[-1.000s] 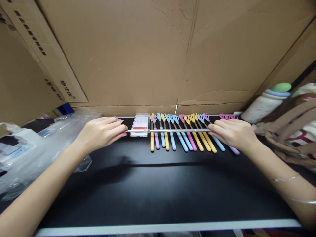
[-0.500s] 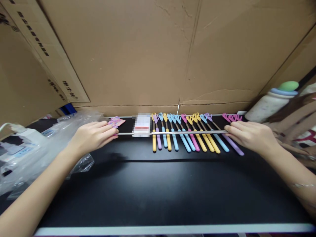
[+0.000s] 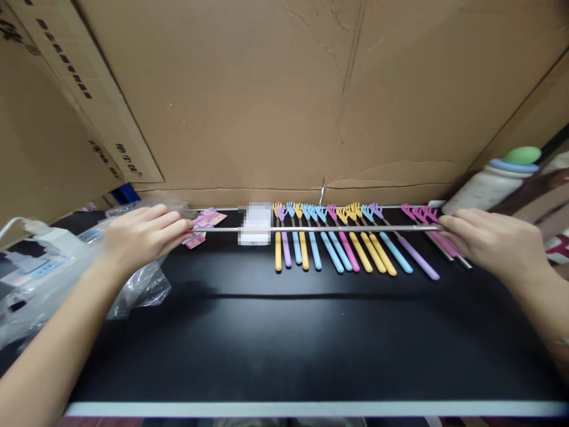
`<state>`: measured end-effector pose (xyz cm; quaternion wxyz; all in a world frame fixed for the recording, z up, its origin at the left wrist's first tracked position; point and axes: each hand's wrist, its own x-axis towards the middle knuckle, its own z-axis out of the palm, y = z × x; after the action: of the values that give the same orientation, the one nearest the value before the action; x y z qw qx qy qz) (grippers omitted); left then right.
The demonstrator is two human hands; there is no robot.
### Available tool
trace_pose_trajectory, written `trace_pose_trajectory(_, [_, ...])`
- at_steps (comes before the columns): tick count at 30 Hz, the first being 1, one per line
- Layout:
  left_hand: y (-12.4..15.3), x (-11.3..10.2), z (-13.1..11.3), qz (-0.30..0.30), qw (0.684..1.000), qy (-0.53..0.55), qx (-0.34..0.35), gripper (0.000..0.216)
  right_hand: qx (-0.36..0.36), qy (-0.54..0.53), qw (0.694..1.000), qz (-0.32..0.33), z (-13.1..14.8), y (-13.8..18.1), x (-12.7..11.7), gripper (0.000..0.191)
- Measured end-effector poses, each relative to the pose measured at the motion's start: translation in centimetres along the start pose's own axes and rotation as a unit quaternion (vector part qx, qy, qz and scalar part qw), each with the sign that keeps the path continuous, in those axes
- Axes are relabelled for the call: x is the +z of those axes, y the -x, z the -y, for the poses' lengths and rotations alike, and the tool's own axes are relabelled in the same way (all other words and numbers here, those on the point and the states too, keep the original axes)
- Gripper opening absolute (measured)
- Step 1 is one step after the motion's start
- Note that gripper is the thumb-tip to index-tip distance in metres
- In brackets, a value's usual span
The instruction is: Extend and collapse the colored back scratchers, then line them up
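Observation:
A thin silvery telescopic rod (image 3: 382, 228) spans level across the view, held above the table between my hands. My left hand (image 3: 149, 234) is closed round its left end. Round the right end are the closed fingers of my right hand (image 3: 491, 240). Both tips of the rod are hidden in my grip. Beneath it lies a row of back scratchers (image 3: 342, 261) with claw heads and yellow, blue, purple and pink handles. Several pink claw heads (image 3: 418, 212) with metal rods lie beside my right hand. Small pink printed cards (image 3: 207, 220) are near my left fingers.
The black table (image 3: 284, 350) has a pale front edge. Cardboard (image 3: 249, 107) walls the back. At left are clear plastic bags (image 3: 142, 284) and a white power strip (image 3: 40, 267). A white bottle (image 3: 489, 184) with a green top stands at right. A pixelated white item (image 3: 255, 216) lies at the back.
My hands have moved apart, the right one further outward, and the rod between them is longer. It also sits slightly higher in view. More of the pink-headed pieces at right now shows.

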<state>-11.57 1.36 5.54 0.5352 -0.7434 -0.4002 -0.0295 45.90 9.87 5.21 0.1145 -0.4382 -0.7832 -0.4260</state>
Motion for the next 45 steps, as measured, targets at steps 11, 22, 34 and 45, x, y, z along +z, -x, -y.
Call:
trace_pose_trajectory(11, [-0.2,0.1,-0.8,0.039,0.989,0.133,-0.054,0.017,0.068,-0.259,0.961,0.073,0.2,-0.1,0.5,0.043])
trace_pose_trajectory(22, [-0.2,-0.2,-0.6,0.060,0.970,0.189,-0.142,0.019,0.140,-0.402,0.883,0.197,-0.8,0.3,0.3,0.061])
trace_pose_trajectory(34, [0.4,1.1,-0.6,0.052,0.965,0.203,-0.160,0.030,0.116,-0.383,0.908,0.126,-0.6,0.3,-0.1,0.051])
trace_pose_trajectory(45, [0.0,1.2,-1.7,0.125,0.919,0.325,-0.182,0.030,0.114,-0.385,0.903,0.156,0.1,0.2,1.4,0.055])
